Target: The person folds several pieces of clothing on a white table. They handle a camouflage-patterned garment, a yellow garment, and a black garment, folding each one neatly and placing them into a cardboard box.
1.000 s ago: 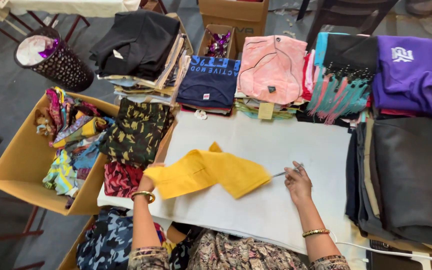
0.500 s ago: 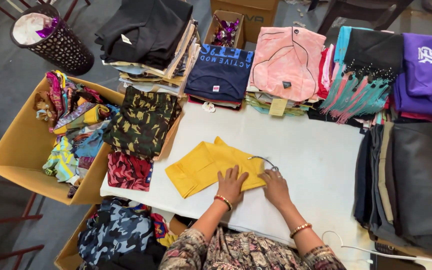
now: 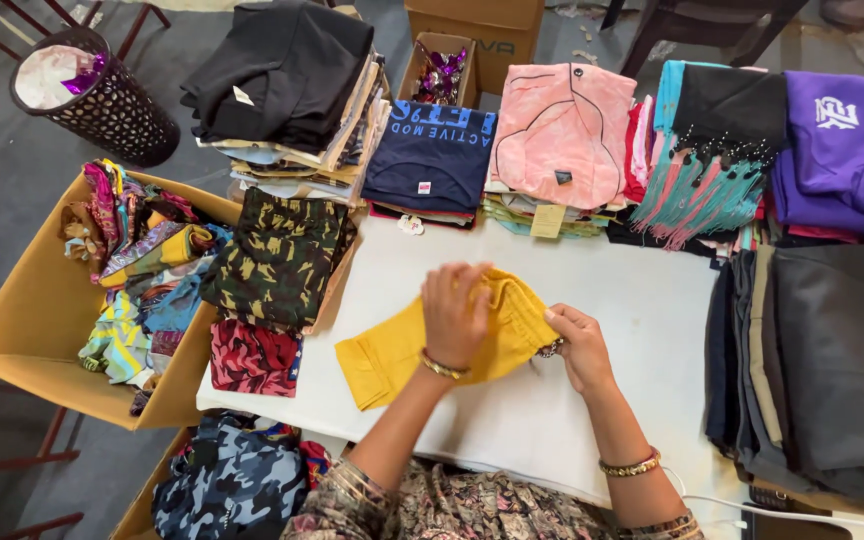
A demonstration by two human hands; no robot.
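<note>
A folded yellow garment (image 3: 392, 350) lies on the white table (image 3: 642, 290) in front of me. My left hand (image 3: 455, 312) rests flat on top of it, fingers spread, pressing its upper part. My right hand (image 3: 578, 345) grips the garment's right edge, and something small and metallic shows under its fingers. Both wrists wear gold bangles.
Stacks of folded clothes line the table's far edge: black (image 3: 282, 70), navy (image 3: 434, 150), pink (image 3: 564, 130), purple (image 3: 842, 150). Dark grey cloth (image 3: 832, 360) is piled at right. Camouflage pieces (image 3: 277, 255) and a cardboard box of scraps (image 3: 42, 320) sit left. A mesh bin (image 3: 102, 95) stands on the floor.
Both hands came together onto the yellow garment. It went from spread out to folded smaller. My left hand moved up onto its top, and my right closed on its right edge.
</note>
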